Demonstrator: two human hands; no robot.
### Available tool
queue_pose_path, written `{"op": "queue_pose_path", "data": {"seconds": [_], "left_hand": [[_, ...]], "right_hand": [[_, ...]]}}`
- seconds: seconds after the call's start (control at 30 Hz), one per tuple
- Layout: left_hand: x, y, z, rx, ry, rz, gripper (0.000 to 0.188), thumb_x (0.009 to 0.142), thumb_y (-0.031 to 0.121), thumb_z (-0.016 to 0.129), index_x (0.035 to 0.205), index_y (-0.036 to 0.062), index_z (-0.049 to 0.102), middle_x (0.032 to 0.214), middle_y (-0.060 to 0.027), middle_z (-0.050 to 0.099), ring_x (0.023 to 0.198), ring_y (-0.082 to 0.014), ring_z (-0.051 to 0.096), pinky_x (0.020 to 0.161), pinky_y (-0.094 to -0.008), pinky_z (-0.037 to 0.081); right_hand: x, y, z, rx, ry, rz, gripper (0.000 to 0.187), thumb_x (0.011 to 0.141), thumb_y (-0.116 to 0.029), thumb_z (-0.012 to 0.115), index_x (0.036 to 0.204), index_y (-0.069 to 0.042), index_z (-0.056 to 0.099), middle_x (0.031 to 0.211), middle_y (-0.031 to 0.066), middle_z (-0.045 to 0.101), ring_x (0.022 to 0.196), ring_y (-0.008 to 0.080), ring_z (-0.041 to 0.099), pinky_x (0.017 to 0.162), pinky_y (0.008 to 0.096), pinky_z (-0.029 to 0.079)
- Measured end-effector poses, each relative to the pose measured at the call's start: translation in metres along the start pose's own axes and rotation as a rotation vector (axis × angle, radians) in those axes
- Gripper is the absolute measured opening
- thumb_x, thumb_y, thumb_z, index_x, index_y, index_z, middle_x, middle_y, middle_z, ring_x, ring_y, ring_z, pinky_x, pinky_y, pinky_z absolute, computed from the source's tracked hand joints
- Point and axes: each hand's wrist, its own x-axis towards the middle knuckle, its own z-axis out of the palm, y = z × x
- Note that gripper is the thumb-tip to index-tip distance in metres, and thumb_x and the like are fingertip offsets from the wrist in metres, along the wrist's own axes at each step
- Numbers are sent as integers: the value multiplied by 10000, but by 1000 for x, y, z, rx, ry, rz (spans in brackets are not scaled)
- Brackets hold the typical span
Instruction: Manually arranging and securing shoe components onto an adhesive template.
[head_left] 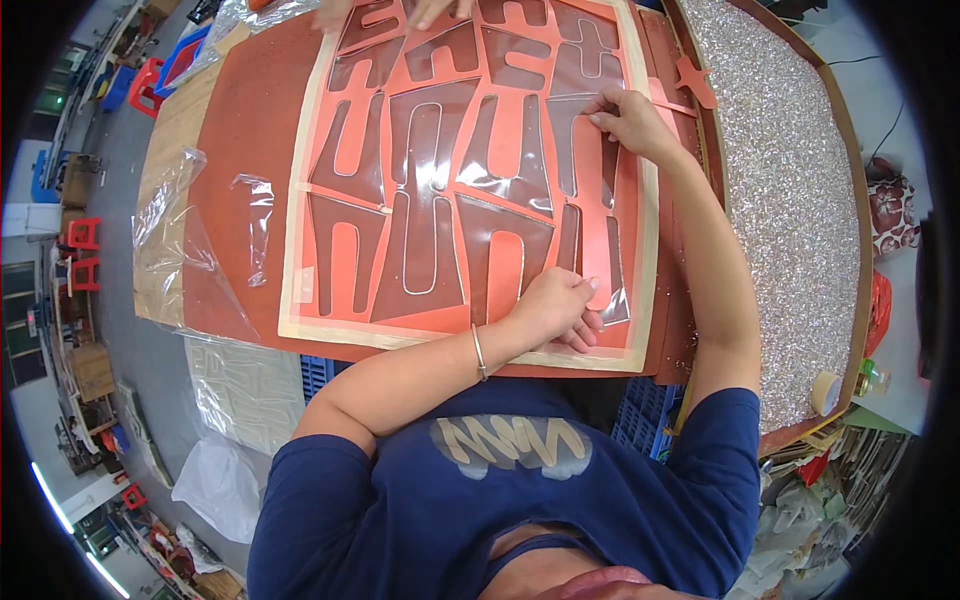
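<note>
A long, narrow salmon-pink strip (592,235) with rounded ends runs along the right side of the stencil sheet (465,130). My right hand (632,122) pinches its far end. At the near end, my left hand (562,308) has thumb and fingers closed on the strip. The sheet is pink, with large letter-like shapes cut through it. Shiny clear film shows in the openings, and pale tape (470,340) borders the sheet. Part of the cut-out beneath the strip is hidden by it.
Another person's hand (437,12) reaches over the sheet's far edge. A tray of silvery glitter (790,190) stands at the right, with a tape roll (825,393) at its near end. A pink cross-shaped piece (695,82) lies beside it. Loose clear film (185,240) covers part of the left board.
</note>
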Motion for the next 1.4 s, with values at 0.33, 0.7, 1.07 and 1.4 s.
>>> {"op": "queue_pose_path", "data": {"seconds": [0.33,0.7,1.07,1.4], "left_hand": [[1,3,2,-11,20,-33,332,979,223,443,983,-104,502,779,-208,635,551,-241,643,440,-324,556],[1,-3,-3,-154,40,11,262,963,185,447,983,-76,452,755,-233,604,572,-311,649,446,-378,565],[-7,-17,5,79,69,200,324,974,234,445,811,-40,508,703,-169,607,554,-240,640,481,-328,559],[-42,-60,5,1158,32,1439,158,770,106,674,865,8,593,825,-138,599,733,-286,587,635,-341,471]], "right_hand": [[-8,9,19,-372,263,-343,138,832,-39,582,948,-3,646,906,162,608,860,315,596,758,380,479],[-82,-2,20,-572,147,-522,214,797,-98,620,995,-52,687,1159,126,583,1092,316,521,931,395,422],[-123,8,38,-629,141,-492,458,786,-404,675,1140,-115,641,1281,71,533,1270,290,402,1037,576,265],[-153,-11,48,-833,236,-472,680,733,-559,655,1209,-77,601,1367,115,456,1368,302,282,1098,613,140]]}}
